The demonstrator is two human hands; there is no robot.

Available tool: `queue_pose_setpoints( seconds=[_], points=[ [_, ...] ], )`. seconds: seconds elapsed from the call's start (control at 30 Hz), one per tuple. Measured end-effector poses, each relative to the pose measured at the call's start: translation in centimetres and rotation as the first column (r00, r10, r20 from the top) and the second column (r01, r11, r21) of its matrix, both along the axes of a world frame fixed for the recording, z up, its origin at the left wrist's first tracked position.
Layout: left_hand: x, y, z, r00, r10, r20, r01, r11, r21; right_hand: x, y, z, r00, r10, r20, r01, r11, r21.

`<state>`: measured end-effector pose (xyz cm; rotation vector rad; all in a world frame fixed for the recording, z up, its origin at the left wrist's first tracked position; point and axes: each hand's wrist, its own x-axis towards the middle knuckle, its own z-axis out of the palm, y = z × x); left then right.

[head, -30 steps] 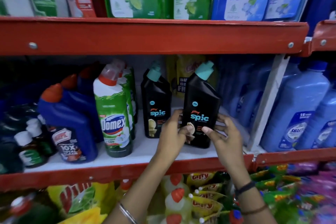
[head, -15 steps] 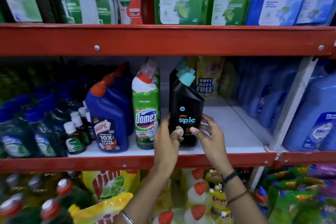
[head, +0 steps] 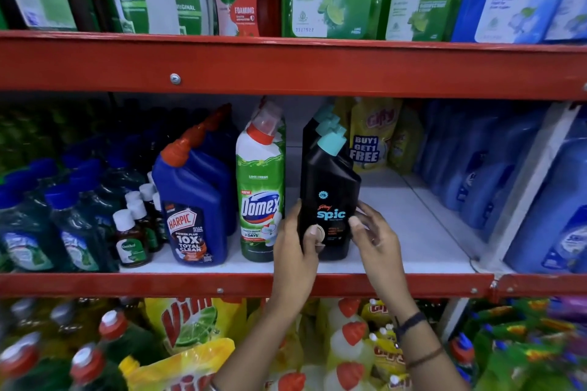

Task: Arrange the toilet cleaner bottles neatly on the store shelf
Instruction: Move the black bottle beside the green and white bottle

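A black Spic toilet cleaner bottle (head: 328, 187) with a teal cap stands upright at the front of the white middle shelf (head: 413, 232), with more black Spic bottles (head: 324, 124) lined up behind it. My left hand (head: 295, 251) grips its lower left side, thumb on the label. My right hand (head: 371, 235) touches its right side with the fingertips. To the left stand a green and white Domex bottle (head: 260, 187) and a row of blue Harpic bottles (head: 193, 206).
Small Dettol bottles (head: 131, 238) and dark green bottles (head: 73, 225) fill the shelf's left. Blue detergent jugs (head: 540, 194) stand beyond a white divider (head: 530, 187) on the right. Yellow pouches (head: 374, 136) sit at the back. The red upper shelf beam (head: 286, 70) hangs low overhead.
The black Spic bottle has been moved left from the right of another Spic bottle to the front of that row. Both hands stayed on it.
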<state>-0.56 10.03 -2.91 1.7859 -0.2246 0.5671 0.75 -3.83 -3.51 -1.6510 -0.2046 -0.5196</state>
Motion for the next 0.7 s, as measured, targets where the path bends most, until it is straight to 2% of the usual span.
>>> queue_pose_setpoints(
  seconds=[0.17,0.3,0.43,0.57,0.63,0.7],
  points=[
    [-0.5,0.0,0.6,0.995,-0.098,-0.036,0.094,0.991,-0.094,-0.7,0.3,-0.4,1.000,-0.001,-0.013,0.002,0.995,0.104],
    [-0.7,0.0,1.0,0.996,-0.080,-0.039,0.077,0.994,-0.082,-1.0,0.5,0.0,0.999,0.017,-0.042,-0.011,0.989,0.149],
    [-0.6,0.1,0.8,0.997,-0.065,-0.044,0.061,0.995,-0.083,-1.3,0.4,0.1,1.000,0.006,-0.029,-0.002,0.990,0.139],
    [-0.6,0.1,0.6,0.996,-0.084,-0.038,0.080,0.992,-0.100,-1.7,0.4,0.2,1.000,0.005,-0.027,-0.003,0.999,0.054],
    [-1.1,0.2,0.4,0.995,-0.098,-0.009,0.096,0.983,-0.159,-2.3,0.9,0.0,0.998,-0.059,0.004,0.059,0.998,0.029],
    [-2.4,0.5,0.1,0.998,-0.019,0.061,0.027,0.990,-0.140,-3.5,2.1,-0.2,0.969,-0.224,0.102,0.222,0.975,0.031]
  ],
)
